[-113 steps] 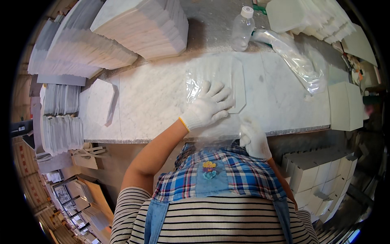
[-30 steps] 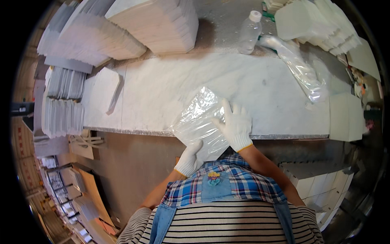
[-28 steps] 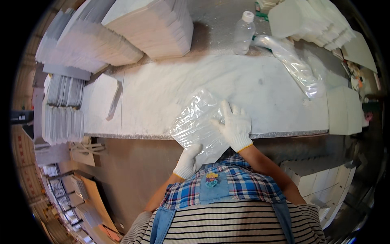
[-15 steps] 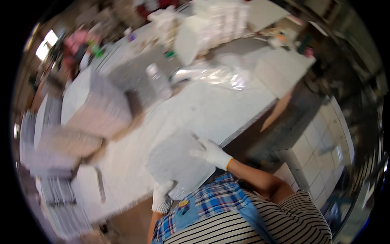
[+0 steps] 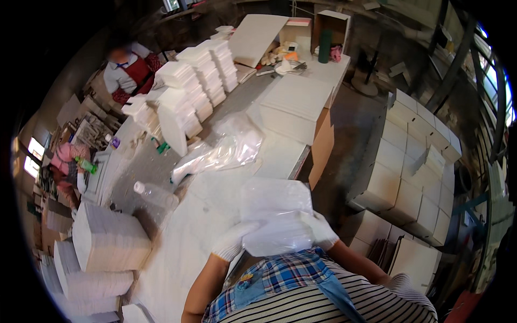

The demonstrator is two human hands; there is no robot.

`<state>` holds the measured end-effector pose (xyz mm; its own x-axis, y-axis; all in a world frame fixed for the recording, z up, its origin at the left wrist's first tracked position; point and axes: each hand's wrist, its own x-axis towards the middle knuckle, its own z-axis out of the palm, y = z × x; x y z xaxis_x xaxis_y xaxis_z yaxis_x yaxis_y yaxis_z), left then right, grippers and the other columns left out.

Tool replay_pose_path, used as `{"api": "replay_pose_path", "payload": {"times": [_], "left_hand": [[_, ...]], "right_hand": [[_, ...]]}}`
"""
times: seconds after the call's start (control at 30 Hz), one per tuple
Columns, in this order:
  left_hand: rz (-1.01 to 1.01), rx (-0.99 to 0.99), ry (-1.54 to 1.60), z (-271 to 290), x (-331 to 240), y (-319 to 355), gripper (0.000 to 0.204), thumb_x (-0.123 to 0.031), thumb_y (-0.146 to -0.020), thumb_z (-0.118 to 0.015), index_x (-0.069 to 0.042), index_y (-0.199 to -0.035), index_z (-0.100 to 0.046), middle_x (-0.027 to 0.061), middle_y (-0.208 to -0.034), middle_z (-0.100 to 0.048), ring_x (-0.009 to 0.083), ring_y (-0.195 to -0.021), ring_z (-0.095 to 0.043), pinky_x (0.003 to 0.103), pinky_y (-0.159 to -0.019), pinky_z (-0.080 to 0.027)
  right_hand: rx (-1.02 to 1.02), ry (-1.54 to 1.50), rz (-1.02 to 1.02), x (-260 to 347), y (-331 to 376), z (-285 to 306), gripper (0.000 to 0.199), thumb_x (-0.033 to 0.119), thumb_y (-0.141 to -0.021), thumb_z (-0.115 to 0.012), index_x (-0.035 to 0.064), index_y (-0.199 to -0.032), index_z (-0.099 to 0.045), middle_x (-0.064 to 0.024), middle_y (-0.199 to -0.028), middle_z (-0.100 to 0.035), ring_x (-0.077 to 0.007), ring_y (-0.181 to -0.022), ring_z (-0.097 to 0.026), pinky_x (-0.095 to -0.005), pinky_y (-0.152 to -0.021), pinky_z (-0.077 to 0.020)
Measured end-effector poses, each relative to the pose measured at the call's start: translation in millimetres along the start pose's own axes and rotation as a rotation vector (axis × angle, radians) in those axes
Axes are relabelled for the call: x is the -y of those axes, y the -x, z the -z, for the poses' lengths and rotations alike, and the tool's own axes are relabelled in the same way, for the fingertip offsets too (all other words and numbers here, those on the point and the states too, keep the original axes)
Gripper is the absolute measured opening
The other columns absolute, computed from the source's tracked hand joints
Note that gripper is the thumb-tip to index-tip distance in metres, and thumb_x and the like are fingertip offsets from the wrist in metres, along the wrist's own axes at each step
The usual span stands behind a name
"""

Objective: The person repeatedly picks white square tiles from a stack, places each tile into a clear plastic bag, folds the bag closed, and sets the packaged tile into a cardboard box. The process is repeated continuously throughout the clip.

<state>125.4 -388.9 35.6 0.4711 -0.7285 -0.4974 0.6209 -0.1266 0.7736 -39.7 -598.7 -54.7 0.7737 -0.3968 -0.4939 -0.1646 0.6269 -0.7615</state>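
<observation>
Both gloved hands hold a flat white packet (image 5: 277, 207) with rounded corners and a glossy, plastic-like surface, in front of my chest at the table's near edge. My left hand (image 5: 236, 240), in a white knit glove, is closed on its left side. My right hand (image 5: 321, 231), gloved alike, grips the right side with the thumb over the face. The packet's far side and the fingers under it are hidden. Beyond it, a crumpled clear plastic bag (image 5: 229, 142) lies on the white table (image 5: 186, 245). A clear bottle (image 5: 156, 195) with a white cap lies left of the bag.
Tall stacks of white sheets (image 5: 113, 239) stand at the left. White stacked packets (image 5: 188, 89) rise at the back, and a white box-shaped stack (image 5: 296, 105) sits at the table's right corner. Many cartons (image 5: 401, 161) cover the floor at right. Two people (image 5: 129, 72) work across the table.
My view has swung to the right and steadied. The flat piece is now raised and tilted toward me, and my hands have moved to its two opposite sides.
</observation>
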Motion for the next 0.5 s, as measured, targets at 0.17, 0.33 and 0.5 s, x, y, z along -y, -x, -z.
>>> {"api": "replay_pose_path", "payload": {"times": [0.17, 0.33, 0.5], "left_hand": [[0.093, 0.126, -0.033, -91.5, -19.5, -103.4, 0.040, -0.018, -0.090, -0.070, 0.008, -0.121, -0.065, 0.0175, -0.117, -0.070, 0.0244, -0.107, -0.067, 0.034, -0.097, -0.052], [0.134, 0.253, 0.156, -150.9, -16.0, -207.4, 0.037, -0.016, -0.091, -0.071, 0.005, -0.119, -0.063, 0.0154, -0.109, -0.070, 0.0230, -0.101, -0.068, 0.037, -0.088, -0.056], [0.186, 0.113, 0.233, -176.3, -12.0, -265.8, 0.038, -0.027, -0.094, -0.067, -0.004, -0.124, -0.061, 0.0118, -0.105, -0.070, 0.0251, -0.091, -0.069, 0.040, -0.081, -0.057]], "right_hand": [[-0.211, -0.166, 0.104, 45.8, -22.3, 93.7, 0.036, 0.025, -0.098, -0.066, -0.0002, -0.124, -0.063, -0.0053, -0.110, -0.069, -0.0155, -0.093, -0.066, -0.0302, -0.082, -0.0554], [-0.291, -0.317, 0.174, 93.5, -52.6, 156.7, 0.041, 0.033, -0.098, -0.066, 0.0011, -0.122, -0.061, -0.0045, -0.107, -0.069, -0.0158, -0.092, -0.067, -0.0315, -0.081, -0.0562], [-0.348, -0.349, 0.334, 125.1, -107.0, 197.3, 0.046, 0.028, -0.095, -0.071, 0.0009, -0.129, -0.058, -0.0060, -0.115, -0.067, -0.0167, -0.099, -0.066, -0.0331, -0.086, -0.0554]]}}
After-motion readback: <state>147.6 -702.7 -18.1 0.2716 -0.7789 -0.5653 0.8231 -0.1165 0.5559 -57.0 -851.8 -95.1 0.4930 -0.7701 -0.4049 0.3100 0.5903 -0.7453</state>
